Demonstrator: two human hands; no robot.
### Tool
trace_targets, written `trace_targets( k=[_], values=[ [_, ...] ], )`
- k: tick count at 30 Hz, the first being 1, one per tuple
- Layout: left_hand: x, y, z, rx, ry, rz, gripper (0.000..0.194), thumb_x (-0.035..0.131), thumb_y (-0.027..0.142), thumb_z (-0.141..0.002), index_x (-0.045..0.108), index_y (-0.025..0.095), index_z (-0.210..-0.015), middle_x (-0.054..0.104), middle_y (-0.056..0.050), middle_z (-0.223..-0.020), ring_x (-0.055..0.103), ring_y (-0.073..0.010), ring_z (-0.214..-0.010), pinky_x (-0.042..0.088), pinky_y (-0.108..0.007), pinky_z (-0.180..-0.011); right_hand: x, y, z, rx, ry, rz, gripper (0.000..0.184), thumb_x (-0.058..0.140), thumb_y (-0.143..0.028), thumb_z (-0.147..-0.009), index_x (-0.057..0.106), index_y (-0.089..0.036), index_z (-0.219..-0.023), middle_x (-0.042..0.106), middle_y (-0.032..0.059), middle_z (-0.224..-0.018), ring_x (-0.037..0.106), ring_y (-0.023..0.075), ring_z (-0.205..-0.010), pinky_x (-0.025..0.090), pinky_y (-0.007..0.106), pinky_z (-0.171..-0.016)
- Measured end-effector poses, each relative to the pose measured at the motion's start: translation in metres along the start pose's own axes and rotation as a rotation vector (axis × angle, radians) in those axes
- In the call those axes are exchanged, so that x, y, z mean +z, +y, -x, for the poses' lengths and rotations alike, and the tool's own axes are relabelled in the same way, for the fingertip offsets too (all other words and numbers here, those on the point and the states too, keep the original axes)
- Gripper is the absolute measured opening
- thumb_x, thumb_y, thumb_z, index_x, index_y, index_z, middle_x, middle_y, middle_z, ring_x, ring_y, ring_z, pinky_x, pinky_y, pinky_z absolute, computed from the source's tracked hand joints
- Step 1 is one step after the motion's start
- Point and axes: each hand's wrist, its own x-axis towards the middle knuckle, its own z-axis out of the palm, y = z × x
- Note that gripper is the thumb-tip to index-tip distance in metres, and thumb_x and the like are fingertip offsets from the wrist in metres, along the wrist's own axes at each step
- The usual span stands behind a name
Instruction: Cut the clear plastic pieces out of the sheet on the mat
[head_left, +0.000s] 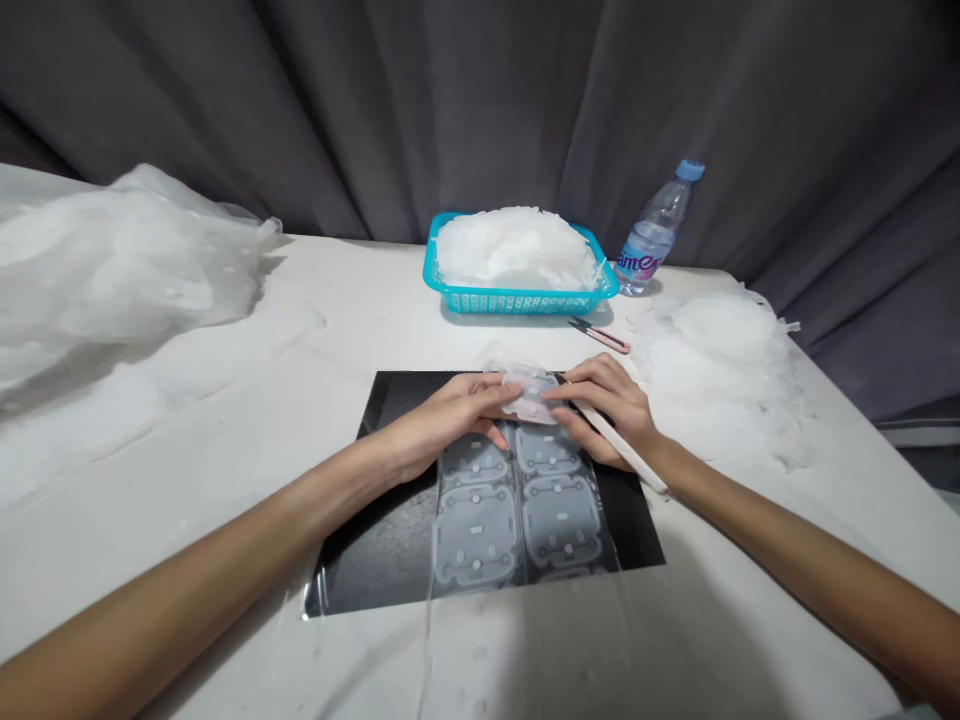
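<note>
Above the top of a black mat [375, 530], my left hand [469, 400] grips a small translucent, rounded plastic piece [531, 392] between thumb and fingers. My right hand [611, 405] has a slim white pen-like tool [619, 440] in its grasp, and its fingertips touch the piece's right side. The tool's tip is hidden by the fingers. Below both hands, a clear strip with rounded-square translucent pieces [477, 535] in two columns lies on the mat.
A turquoise basket [525, 300] heaped with translucent pieces stands behind, with thread snips [604, 337] in front of it. A water bottle [646, 245] is to its right. Translucent pieces [727, 370] are piled at right; a large clear bag [142, 260] sits at left.
</note>
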Motion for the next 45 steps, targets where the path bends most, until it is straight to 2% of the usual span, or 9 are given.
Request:
trace_targets(
  k=[5,9,12,16,23,28,34,40,45],
  values=[
    [0.005,-0.002,0.001,0.005,0.042,-0.089,0.043,0.073,0.054,-0.090,0.079,0.013,-0.098,0.074,-0.008,-0.096,0.063,-0.0138,-0.075,0.057,-0.022,-0.061,0.003,0.006,-0.012,0.349,0.062,-0.083,0.034,0.043,-0.032,-0.111,0.075,-0.023,-0.109,0.072,0.0080,-0.101,0.067,0.0230,-0.101,0.051,0.042,-0.097],
    [0.009,-0.008,0.003,0.115,0.047,-0.215,0.052,0.070,0.066,-0.089,0.071,0.014,-0.081,0.061,0.000,-0.076,0.056,-0.0108,-0.058,0.052,-0.022,-0.050,0.000,0.012,-0.037,0.466,-0.227,-0.276,0.045,0.048,-0.049,-0.108,0.074,-0.019,-0.087,0.072,0.0055,-0.091,0.067,0.0205,-0.090,0.050,0.034,-0.086],
    [0.008,-0.011,0.006,0.158,0.059,-0.325,0.049,0.067,0.064,-0.092,0.070,0.015,-0.091,0.057,0.003,-0.070,0.055,-0.0097,-0.048,0.043,-0.021,-0.045,-0.005,0.012,-0.061,0.586,-0.491,-0.413,0.058,0.053,-0.062,-0.102,0.068,-0.017,-0.069,0.064,0.0015,-0.070,0.059,0.0157,-0.068,0.043,0.029,-0.066],
    [0.006,-0.015,0.008,0.192,0.085,-0.376,0.045,0.067,0.057,-0.094,0.072,0.016,-0.113,0.067,0.001,-0.072,0.058,-0.0127,-0.054,0.047,-0.023,-0.053,-0.007,0.012,-0.079,0.583,-0.642,-0.625,0.042,0.074,-0.057,-0.088,0.077,-0.015,-0.082,0.071,0.0023,-0.079,0.059,0.0152,-0.073,0.040,0.027,-0.063],
    [0.003,-0.014,0.008,0.219,0.059,-0.553,0.039,0.059,0.051,-0.101,0.072,0.015,-0.094,0.068,0.001,-0.069,0.057,-0.0108,-0.051,0.044,-0.021,-0.053,-0.008,0.012,-0.087,0.612,-0.717,-0.644,0.030,0.080,-0.043,-0.081,0.073,-0.014,-0.075,0.062,-0.0018,-0.066,0.047,0.0102,-0.062,0.029,0.025,-0.055],
    [0.012,-0.015,0.017,0.428,0.075,-1.070,0.029,0.046,0.032,-0.109,0.068,0.018,-0.096,0.067,-0.001,-0.072,0.062,-0.0133,-0.058,0.046,-0.023,-0.059,-0.011,0.002,-0.087,0.611,-0.764,-0.438,0.021,0.073,-0.032,-0.081,0.066,-0.017,-0.068,0.056,-0.0037,-0.061,0.045,0.0107,-0.059,0.026,0.026,-0.054],
    [0.037,-0.031,0.035,0.776,0.110,-1.661,0.040,0.032,-0.002,-0.097,0.063,0.011,-0.118,0.074,-0.014,-0.094,0.071,-0.0256,-0.090,0.052,-0.031,-0.063,0.003,0.013,-0.074,0.667,-0.489,-0.001,0.014,0.073,-0.029,-0.085,0.070,-0.017,-0.078,0.071,0.0057,-0.085,0.060,0.0200,-0.082,0.036,0.029,-0.070],
    [0.019,-0.022,0.024,0.474,0.208,-1.127,0.026,0.046,0.032,-0.108,0.053,0.021,-0.085,0.056,0.003,-0.068,0.054,-0.0135,-0.059,0.041,-0.026,-0.058,-0.016,0.033,-0.074,0.646,-0.660,-0.307,0.036,0.069,-0.050,-0.093,0.075,-0.016,-0.083,0.069,0.0014,-0.074,0.057,0.0143,-0.065,0.036,0.027,-0.060],
    [0.009,-0.021,0.018,0.379,0.222,-0.818,0.024,0.056,0.044,-0.104,0.059,0.021,-0.095,0.057,0.005,-0.070,0.052,-0.0115,-0.062,0.040,-0.024,-0.062,-0.035,0.030,-0.065,0.573,-0.524,-0.254,0.046,0.066,-0.060,-0.095,0.078,-0.016,-0.086,0.072,0.0041,-0.079,0.062,0.0169,-0.073,0.042,0.029,-0.066]
  ],
)
